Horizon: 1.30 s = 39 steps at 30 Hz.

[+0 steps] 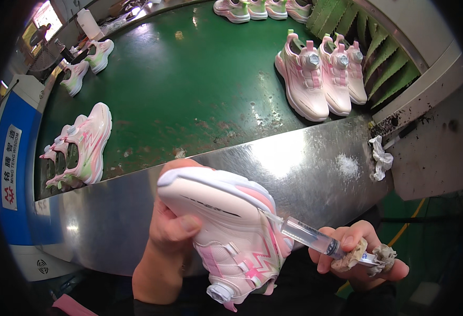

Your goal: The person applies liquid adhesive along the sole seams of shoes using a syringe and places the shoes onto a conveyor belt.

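My left hand (pixel 172 226) is closed around the toe end of a pink and white sneaker (pixel 226 210), which is tilted so its white sole edge faces up and away from me. A round dial (pixel 220 293) on its upper hangs toward the bottom of the view. My right hand (pixel 360 253) grips a clear syringe (pixel 310 235) holding a clear liquid. Greyish wadding is wrapped about the syringe's flange and plunger end. The thin tip meets the seam between the sole and the upper, on the shoe's right side.
A steel ledge (pixel 273 163) borders the green conveyor belt (pixel 189 79). Sneakers stand at the belt's right (pixel 302 84), left (pixel 87 142), far left (pixel 100 55) and far end (pixel 233 10). Green strip flaps (pixel 389 63) hang at the right, near a crumpled white tissue (pixel 381 158).
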### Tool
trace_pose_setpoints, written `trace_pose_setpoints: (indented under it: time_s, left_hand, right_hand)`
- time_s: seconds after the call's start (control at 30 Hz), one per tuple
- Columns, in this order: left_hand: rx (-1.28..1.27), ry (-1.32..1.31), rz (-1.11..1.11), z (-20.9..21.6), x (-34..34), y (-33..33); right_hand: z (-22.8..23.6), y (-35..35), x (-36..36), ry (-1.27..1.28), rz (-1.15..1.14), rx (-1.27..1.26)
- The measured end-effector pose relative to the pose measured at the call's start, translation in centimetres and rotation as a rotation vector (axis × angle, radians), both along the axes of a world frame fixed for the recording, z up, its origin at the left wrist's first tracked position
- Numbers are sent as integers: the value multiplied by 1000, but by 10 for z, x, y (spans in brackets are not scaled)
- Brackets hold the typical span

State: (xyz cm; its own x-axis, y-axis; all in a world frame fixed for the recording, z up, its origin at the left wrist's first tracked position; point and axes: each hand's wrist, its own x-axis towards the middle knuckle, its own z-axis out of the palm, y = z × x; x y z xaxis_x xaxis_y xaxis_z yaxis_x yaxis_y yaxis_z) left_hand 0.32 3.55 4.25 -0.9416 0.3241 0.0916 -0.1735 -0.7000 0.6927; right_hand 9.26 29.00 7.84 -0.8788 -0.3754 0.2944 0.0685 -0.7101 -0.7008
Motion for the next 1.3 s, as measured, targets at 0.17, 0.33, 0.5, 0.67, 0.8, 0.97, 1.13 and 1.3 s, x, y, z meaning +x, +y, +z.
trace_pose_setpoints:
  time_s: [0.17,0.33,0.5,0.67,0.8,0.97,1.13,1.3]
  left_hand:
    - [-38,-79,-24,1,-4,7]
    - [-66,-87,-88,-10,-4,-10]
    - [-17,-195,96,-25,-7,-18]
    - [-41,-203,103,-21,-5,-21]
    - [26,-214,45,-33,-12,-25]
    - [-6,-212,93,-33,-13,-38]
    - [15,-179,35,-64,-29,-30]
    - [-13,-312,33,-54,-27,-26]
  right_hand:
    - [-10,4,10,-78,-27,-2]
    - [-15,1,19,-117,-96,157]
    - [-23,7,25,-79,-93,194]
    - [-17,13,34,-86,-52,250]
    - [-22,19,46,-90,-51,280]
    - [-26,27,55,-93,-24,259]
    - [-40,34,63,-111,-72,294]
    - [-49,40,66,-149,-78,238]
